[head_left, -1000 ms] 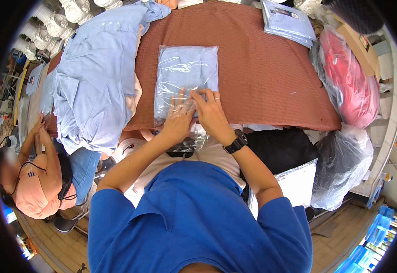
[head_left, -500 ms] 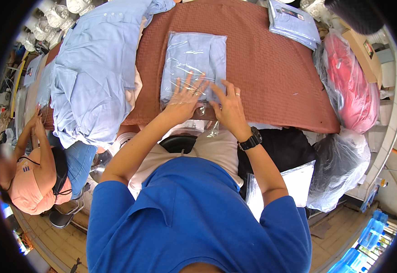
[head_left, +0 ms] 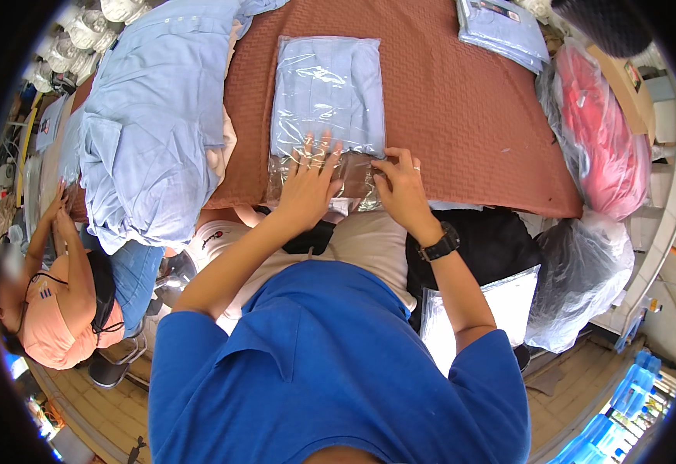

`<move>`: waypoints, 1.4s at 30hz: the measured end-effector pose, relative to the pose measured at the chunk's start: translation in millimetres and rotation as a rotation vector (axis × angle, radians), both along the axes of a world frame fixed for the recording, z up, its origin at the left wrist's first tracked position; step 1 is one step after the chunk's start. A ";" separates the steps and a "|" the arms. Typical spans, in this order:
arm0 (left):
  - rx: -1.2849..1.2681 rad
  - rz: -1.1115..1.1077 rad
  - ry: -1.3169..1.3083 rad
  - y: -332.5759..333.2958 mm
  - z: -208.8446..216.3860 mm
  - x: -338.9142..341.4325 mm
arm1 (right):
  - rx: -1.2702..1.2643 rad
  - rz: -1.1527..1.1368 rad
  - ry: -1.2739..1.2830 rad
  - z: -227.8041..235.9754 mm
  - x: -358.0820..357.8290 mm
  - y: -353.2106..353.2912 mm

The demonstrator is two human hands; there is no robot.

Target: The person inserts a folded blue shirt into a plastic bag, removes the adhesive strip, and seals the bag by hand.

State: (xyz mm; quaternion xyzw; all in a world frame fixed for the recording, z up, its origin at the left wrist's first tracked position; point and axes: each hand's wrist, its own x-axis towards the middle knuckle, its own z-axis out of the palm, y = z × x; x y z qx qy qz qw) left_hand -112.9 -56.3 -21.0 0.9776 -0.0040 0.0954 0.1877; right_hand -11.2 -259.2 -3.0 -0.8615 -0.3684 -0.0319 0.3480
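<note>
A folded light blue shirt (head_left: 326, 93) lies inside a clear plastic bag (head_left: 280, 172) on the brown cloth. The bag's loose end hangs toward me past the shirt, near the table's edge. My left hand (head_left: 307, 185) rests on that part with its fingers spread flat, the tips reaching the shirt's near edge. At the bag's lower right side my right hand (head_left: 403, 189), a ring on one finger and a black watch on the wrist, has curled fingers that pinch the plastic edge. What exactly lies between those fingertips is small and partly hidden.
A pile of loose blue shirts (head_left: 152, 124) covers the table's left side. Bagged shirts (head_left: 500, 31) are stacked far right, near a red bundle in plastic (head_left: 597, 124) and a cardboard box (head_left: 624, 81). Another person (head_left: 63, 294) sits at the left. Dark fabric (head_left: 469, 251) lies beside my right leg.
The bag's loose end now shows more fully below the shirt. My left hand has moved slightly down and left; my right hand has moved right and down, its fingers curling at the bag's edge.
</note>
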 end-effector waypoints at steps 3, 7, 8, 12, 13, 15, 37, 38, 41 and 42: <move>-0.154 -0.086 0.456 11.6 72.7 -19.4 | 0.085 -0.028 0.020 12.9 21.1 -0.8; -0.303 0.082 0.021 30.7 106.1 27.0 | 0.216 -0.026 -0.130 26.8 60.7 47.9; -0.186 0.031 -0.193 44.8 76.1 59.3 | 0.181 0.002 -0.175 22.0 72.1 64.3; 0.287 0.119 -0.236 56.8 -11.2 123.3 | -0.125 -0.035 -0.293 -29.4 102.2 88.9; 0.258 0.112 -0.231 60.5 -16.7 123.6 | -0.237 -0.065 -0.298 -34.7 101.8 92.1; 0.198 0.095 -0.213 69.0 -24.3 118.7 | -0.264 -0.066 -0.274 -40.6 101.2 94.1; 0.168 0.127 -0.191 131.4 -33.8 187.0 | -0.151 -0.045 -0.258 -43.1 175.1 150.3; 0.159 0.123 -0.195 132.2 -35.9 186.7 | -0.147 -0.041 -0.244 -44.5 176.2 150.0; 0.129 0.115 -0.208 131.3 -36.1 189.0 | -0.144 -0.052 -0.222 -46.7 178.5 148.6; 0.119 0.118 -0.208 132.2 -36.4 190.3 | -0.142 -0.055 -0.221 -46.0 179.0 148.7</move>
